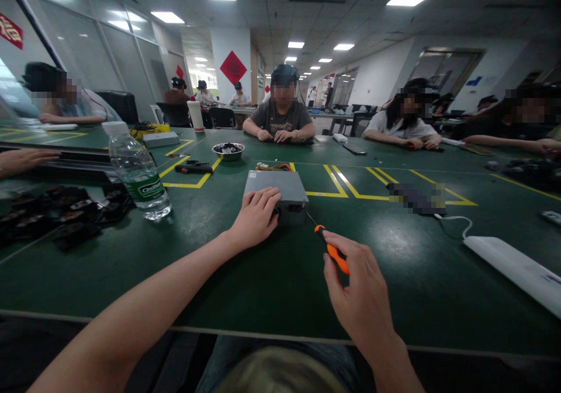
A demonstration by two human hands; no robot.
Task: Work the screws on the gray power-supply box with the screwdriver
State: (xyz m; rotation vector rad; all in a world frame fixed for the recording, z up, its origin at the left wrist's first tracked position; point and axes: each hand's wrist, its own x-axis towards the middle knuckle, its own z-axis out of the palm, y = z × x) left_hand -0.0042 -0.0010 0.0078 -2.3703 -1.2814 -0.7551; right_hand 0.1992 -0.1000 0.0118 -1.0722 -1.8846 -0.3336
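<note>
A grey metal computer power supply lies on the green table, coloured wires coming out of its far side and a socket on its near face. My left hand grips its near left corner, fingers pressed together over the top. In my right hand is an orange and black screwdriver, closed in by the fingers and tilted up and left. Its thin shaft reaches the near right corner of the power supply; whether the tip sits in a screw is too small to tell.
A water bottle stands at left beside a pile of black parts. Behind are a metal bowl of small pieces and a dark tool. A white power strip lies at right. Several people sit around the table.
</note>
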